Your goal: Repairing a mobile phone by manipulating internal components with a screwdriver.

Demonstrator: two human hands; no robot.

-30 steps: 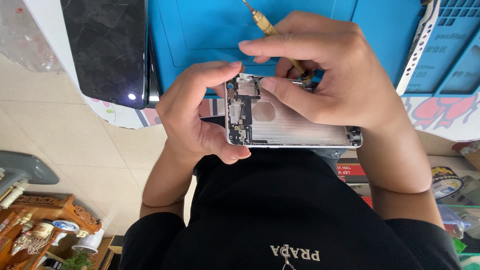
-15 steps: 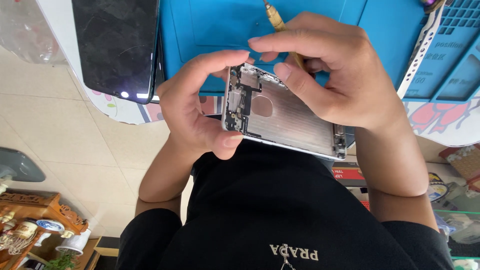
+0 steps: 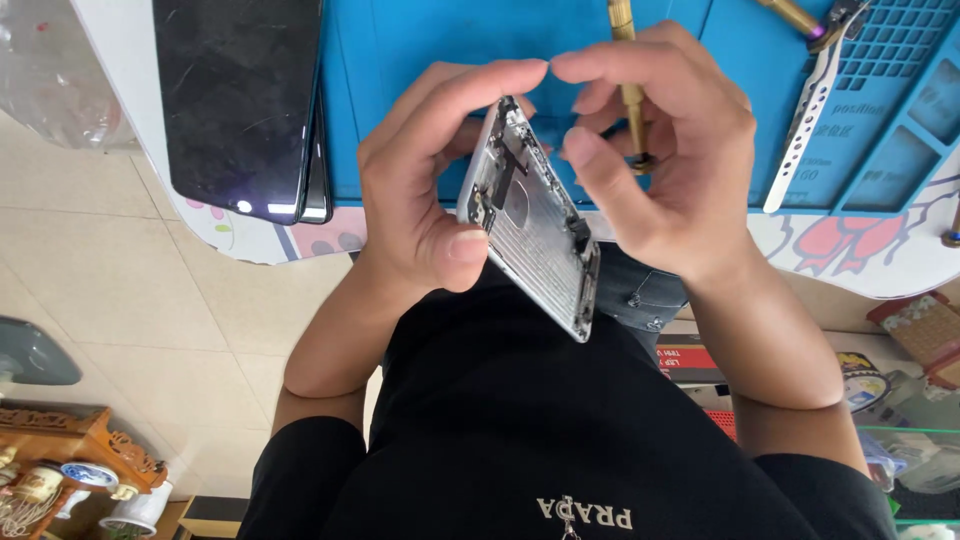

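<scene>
Left hand (image 3: 420, 190) curled round an opened phone shell (image 3: 530, 225), thumb pressed flat on its near edge, fingers bent over the top. Shell of silver grey metal, thin and flat, tilted up on one long side, with small dark parts and a round hole inside. Held in the middle of the view, above the lap in a black shirt (image 3: 520, 440).

Right hand (image 3: 665, 150) at 3 o'clock from the shell, half closed. Brass-coloured screwdriver (image 3: 630, 75) tucked in the palm, thin and round, sticking out toward 12 o'clock. First finger and thumb free and stretched toward the top of the shell; touching it or not, hard to tell.

At 12 o'clock, a blue rubber work mat (image 3: 400, 60), smooth, with a grid of small square pockets at 2 o'clock. On that side, shiny steel tweezers (image 3: 805, 120) with a row of holes down the flat handle. At 10 o'clock, a black phone screen (image 3: 235, 100), glossy and flat, hanging over the edge of a white table (image 3: 120, 90) with pink and red flower pictures along its rim. Under the table at 4 o'clock, a red flat box (image 3: 695, 360) with white marks. At 8 o'clock, a carved brown wooden stand (image 3: 80, 445) on pale floor tiles (image 3: 130, 300).
</scene>
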